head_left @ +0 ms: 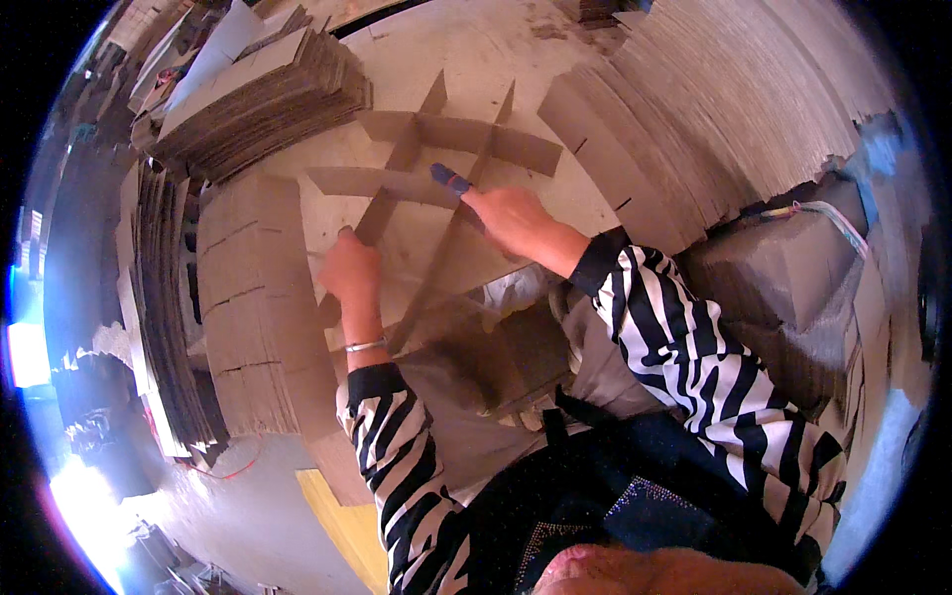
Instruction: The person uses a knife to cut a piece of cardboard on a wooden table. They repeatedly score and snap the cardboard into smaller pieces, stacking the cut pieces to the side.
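A partly interlocked grid of brown cardboard strips (456,132) stands on edge on the board in front of me. Two long strips run away from me, and shorter ones cross them. My left hand (352,270) is closed on the near part of the left long strip, its fingers curled. Over the right long strip, my right hand (511,223) pinches the cardboard close to the nearer cross strip (382,182). Dark covers sit on some of its fingers. Both hands partly hide the strips under them.
Stacks of flat cardboard (268,104) stand at the far left. Slotted cardboard pieces (248,307) are piled left of my hand, and a large stack (714,109) fills the right. A pale board (436,59) lies beneath the grid. Coloured cords (823,208) hang at the right.
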Action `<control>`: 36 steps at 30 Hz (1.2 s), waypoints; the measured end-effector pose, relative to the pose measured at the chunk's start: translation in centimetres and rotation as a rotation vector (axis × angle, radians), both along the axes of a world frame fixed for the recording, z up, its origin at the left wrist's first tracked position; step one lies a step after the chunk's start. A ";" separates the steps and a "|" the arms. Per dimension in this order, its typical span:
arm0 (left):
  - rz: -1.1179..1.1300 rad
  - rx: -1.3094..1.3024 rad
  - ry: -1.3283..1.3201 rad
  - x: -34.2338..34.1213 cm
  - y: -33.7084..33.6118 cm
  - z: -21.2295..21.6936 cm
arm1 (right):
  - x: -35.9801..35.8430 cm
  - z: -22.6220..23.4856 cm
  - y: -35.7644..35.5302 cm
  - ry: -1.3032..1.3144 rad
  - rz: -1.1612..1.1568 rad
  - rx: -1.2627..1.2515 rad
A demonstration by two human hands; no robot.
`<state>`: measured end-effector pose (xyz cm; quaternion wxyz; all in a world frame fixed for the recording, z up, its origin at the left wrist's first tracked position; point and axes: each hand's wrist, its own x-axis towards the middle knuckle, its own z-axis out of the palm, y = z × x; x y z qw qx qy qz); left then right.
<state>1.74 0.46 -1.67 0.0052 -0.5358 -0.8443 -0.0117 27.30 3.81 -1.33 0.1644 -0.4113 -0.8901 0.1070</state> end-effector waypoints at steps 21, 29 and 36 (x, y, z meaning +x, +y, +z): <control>-0.287 0.142 0.111 0.7 2.7 0.9 | -2.1 -0.3 1.8 -0.053 0.024 -0.045; 0.014 0.277 -0.073 -8.8 -3.1 4.0 | 1.8 3.3 4.8 0.285 -0.341 0.206; -0.379 -0.119 -0.672 -0.5 -3.4 1.7 | 0.4 -1.8 5.3 0.144 -0.184 -0.367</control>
